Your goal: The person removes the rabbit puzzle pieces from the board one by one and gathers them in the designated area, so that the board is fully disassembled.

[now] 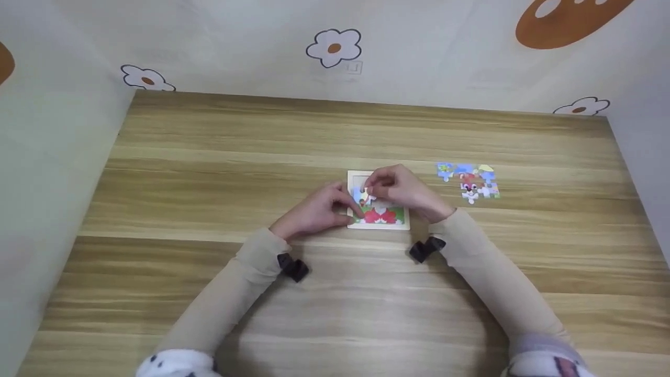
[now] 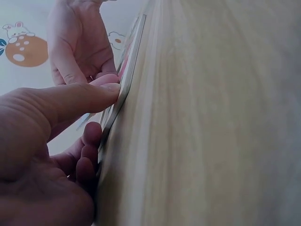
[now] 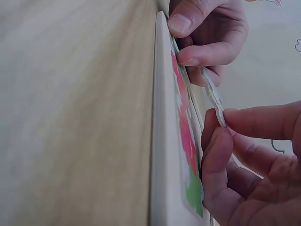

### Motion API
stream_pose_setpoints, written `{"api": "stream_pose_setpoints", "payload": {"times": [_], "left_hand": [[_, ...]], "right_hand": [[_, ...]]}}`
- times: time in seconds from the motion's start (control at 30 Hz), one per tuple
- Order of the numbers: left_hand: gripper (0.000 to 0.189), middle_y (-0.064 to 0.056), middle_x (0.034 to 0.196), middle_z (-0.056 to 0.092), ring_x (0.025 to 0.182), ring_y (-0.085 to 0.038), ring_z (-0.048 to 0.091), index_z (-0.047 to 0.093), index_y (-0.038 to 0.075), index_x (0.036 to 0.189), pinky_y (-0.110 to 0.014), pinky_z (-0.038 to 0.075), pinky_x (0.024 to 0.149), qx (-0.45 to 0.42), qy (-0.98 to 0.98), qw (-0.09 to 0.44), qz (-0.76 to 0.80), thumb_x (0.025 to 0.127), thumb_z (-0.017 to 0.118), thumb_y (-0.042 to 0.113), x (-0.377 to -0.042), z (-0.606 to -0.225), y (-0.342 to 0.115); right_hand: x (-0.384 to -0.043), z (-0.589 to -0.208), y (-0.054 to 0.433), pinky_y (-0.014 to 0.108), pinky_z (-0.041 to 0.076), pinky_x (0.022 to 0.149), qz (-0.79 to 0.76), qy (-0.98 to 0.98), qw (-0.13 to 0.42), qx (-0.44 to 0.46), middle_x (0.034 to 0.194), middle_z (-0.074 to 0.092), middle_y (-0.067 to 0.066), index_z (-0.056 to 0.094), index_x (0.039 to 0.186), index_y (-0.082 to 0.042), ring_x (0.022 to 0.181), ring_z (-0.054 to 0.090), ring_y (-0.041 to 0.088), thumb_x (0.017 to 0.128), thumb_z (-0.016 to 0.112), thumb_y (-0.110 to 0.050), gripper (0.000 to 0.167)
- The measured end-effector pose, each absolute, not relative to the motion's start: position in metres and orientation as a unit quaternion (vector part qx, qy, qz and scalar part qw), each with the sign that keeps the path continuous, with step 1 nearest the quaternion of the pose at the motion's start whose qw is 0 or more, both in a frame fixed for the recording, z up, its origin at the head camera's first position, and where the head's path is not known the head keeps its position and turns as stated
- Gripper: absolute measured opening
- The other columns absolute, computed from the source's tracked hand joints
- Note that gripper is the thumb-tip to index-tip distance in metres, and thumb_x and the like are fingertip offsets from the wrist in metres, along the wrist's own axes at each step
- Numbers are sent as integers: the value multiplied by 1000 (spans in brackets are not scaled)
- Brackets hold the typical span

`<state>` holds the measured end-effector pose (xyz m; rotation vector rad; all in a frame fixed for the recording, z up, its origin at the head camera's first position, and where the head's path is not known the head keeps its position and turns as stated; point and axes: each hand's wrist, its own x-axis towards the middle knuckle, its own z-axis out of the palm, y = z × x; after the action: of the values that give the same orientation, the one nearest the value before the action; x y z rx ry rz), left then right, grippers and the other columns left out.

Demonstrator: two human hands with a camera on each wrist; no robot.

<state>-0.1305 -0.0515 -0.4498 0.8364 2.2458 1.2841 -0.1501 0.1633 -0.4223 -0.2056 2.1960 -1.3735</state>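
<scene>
Bench (image 1: 324, 324): 1 frame (image 1: 379, 226), loose pieces (image 1: 471, 189) to its right
Left hand (image 1: 319, 210): fingers apart, touching frame
Right hand (image 1: 404, 189): pinching 1 puzzle piece (image 3: 214, 98)

wood-grain tabletop (image 1: 209, 157), pale walls (image 1: 235, 47), outlined flowers (image 1: 334, 48) with brown centres, rounded orange-brown shape (image 1: 570, 26)

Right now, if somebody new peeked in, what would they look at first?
Probably the right hand, mid-view, pinching a puzzle piece over the puzzle tray, whose near left corner the left hand holds. Next, the bright loose pieces to the tray's right, one with a cartoon face. Then perhaps the big orange shape on the wall, upper right.
</scene>
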Motion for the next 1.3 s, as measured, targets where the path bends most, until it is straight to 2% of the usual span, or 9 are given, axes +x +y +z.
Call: {"api": "stream_pose_setpoints", "payload": {"times": [0.23, 0.57, 0.8, 1.0, 1.3], "left_hand": [[15, -4, 91, 52, 90, -18, 46, 77, 7, 93, -32, 36, 83, 310, 803, 208, 465, 80, 72, 0, -131, -450, -50], [13, -3, 89, 51, 89, -18, 45, 77, 5, 92, -31, 36, 82, 315, 799, 204, 469, 81, 72, 1, -131, -450, -53], [13, 0, 89, 49, 90, -18, 45, 77, 6, 93, -32, 36, 82, 306, 800, 216, 469, 82, 71, 1, -131, -450, -53], [13, 0, 90, 50, 92, -19, 45, 77, 6, 92, -33, 35, 85, 309, 800, 210, 470, 82, 71, 1, -130, -450, -53], [14, -1, 90, 51, 94, -19, 44, 77, 6, 93, -32, 35, 85, 314, 797, 201, 475, 82, 71, 1, -129, -449, -55]], "right_hand": [[-150, -425, 174, 23, 42, 66, -525, 804, 259, -107, 83, 64, 4, 67, 101, 5, 72, 54, 13, 90, 59, -3, 15], [-145, -420, 191, 30, 43, 79, -519, 813, 246, -96, 91, 65, 8, 67, 102, 3, 86, 58, 21, 90, 61, -6, 16], [-143, -420, 203, 27, 46, 72, -530, 809, 243, -70, 89, 64, 8, 66, 104, 4, 81, 57, 18, 91, 61, -4, 16], [-143, -420, 217, 26, 49, 77, -533, 811, 232, -72, 90, 65, 9, 64, 104, 6, 83, 60, 17, 91, 61, -2, 16], [-143, -413, 239, 25, 48, 75, -521, 823, 214, -76, 90, 65, 9, 66, 107, 6, 82, 59, 14, 92, 62, -7, 20]]}}
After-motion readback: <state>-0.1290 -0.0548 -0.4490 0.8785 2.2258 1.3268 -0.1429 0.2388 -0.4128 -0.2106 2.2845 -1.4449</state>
